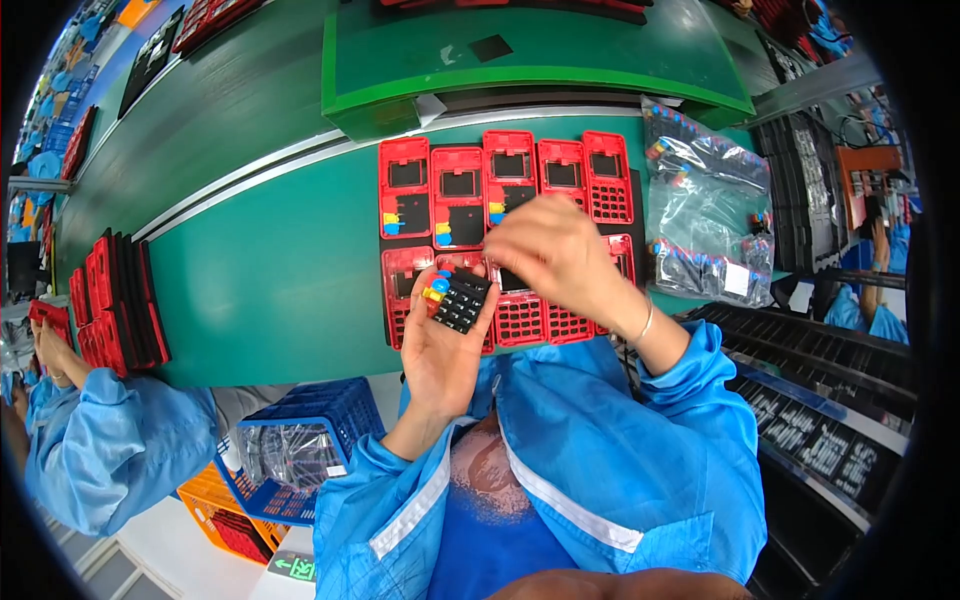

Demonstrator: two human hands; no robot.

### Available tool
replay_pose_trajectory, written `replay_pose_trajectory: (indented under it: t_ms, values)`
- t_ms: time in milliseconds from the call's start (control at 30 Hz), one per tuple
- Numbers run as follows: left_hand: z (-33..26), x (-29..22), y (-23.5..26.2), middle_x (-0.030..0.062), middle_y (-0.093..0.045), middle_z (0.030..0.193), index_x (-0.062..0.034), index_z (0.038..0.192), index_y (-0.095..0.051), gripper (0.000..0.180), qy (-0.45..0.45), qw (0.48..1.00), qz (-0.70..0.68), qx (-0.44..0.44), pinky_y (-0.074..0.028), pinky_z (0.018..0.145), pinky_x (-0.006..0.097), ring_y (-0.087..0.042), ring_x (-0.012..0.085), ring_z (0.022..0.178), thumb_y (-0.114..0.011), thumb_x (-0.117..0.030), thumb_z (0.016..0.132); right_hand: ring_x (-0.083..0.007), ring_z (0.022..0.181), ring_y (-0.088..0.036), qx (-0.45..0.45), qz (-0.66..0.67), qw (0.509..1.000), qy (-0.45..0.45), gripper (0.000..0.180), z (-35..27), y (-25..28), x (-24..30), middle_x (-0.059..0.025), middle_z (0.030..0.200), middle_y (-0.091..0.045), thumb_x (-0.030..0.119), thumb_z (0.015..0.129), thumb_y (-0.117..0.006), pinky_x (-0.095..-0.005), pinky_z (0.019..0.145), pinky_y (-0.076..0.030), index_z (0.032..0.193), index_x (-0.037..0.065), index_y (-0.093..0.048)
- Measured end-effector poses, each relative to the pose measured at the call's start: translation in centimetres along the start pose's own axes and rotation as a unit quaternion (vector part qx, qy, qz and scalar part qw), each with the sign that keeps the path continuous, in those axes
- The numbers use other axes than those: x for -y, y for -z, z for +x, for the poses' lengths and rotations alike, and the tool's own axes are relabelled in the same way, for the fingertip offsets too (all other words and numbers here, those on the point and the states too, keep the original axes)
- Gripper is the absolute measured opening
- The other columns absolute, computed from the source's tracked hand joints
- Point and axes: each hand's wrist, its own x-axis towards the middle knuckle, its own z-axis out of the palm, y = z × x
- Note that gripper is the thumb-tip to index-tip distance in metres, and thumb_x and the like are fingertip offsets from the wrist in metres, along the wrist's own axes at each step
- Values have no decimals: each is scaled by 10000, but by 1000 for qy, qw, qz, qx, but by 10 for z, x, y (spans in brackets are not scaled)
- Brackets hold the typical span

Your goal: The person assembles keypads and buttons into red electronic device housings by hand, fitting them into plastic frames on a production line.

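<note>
- We see a long green workbench [250,270] with a raised green shelf [540,70] far.
- A blue crate [300,420] stands on the pale floor [170,550], near left.

A black rubber keypad [460,300] with small yellow, red and blue keys at one end lies tilted across the left hand's [445,345] upturned palm.

One head-worn fisheye view looks steeply down, close over the green workbench [260,270], edges bending.

Right hand [555,255] blurred; it hides red casings [520,320] beneath.
</note>
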Motion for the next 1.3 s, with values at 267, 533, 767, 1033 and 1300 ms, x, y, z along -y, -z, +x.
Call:
replay_pose_trajectory:
  t_ms: [267,533,767,1033,1300]
  values:
    - [-1,6,-3,110,-528,1510,-123,1486,-459,400,-8,998,46,32,-379,1201,485,-497,279,1404,-422,-306,1133,-264,869,-723,-14,-84,996,-12,405,-33,-28,60,-101,1071,-739,212,789,-841,-371,725,-563,1140,28,-757]
    - [2,11,-11,133,-504,1545,-128,1515,-441,428,32,999,27,31,-367,1224,525,-474,307,1449,-432,-308,1127,-192,818,-720,-54,79,995,-29,226,-37,-3,44,-99,917,-746,62,802,-833,-311,699,-551,1016,17,-776]
    - [1,13,-8,153,-490,1532,-120,1494,-453,425,35,999,20,15,-349,1249,579,-470,351,1448,-490,-297,1109,-187,851,-714,-132,108,965,-200,200,-38,36,-10,-91,966,-740,29,862,-812,-299,707,-559,1058,9,-778]
    - [2,13,-6,161,-493,1517,-117,1500,-440,429,45,999,23,16,-355,1249,578,-465,361,1450,-497,-280,1107,-267,957,-682,-32,-204,978,-14,240,-57,26,-43,-79,1002,-710,55,768,-760,-402,841,-554,1008,45,-764]
    - [3,14,-7,158,-479,1534,-125,1504,-438,417,52,998,22,15,-370,1240,567,-467,354,1453,-480,-264,1114,-260,1023,-663,10,-287,955,76,316,-60,38,-38,-69,1064,-696,115,779,-729,-401,918,-531,1087,44,-746]
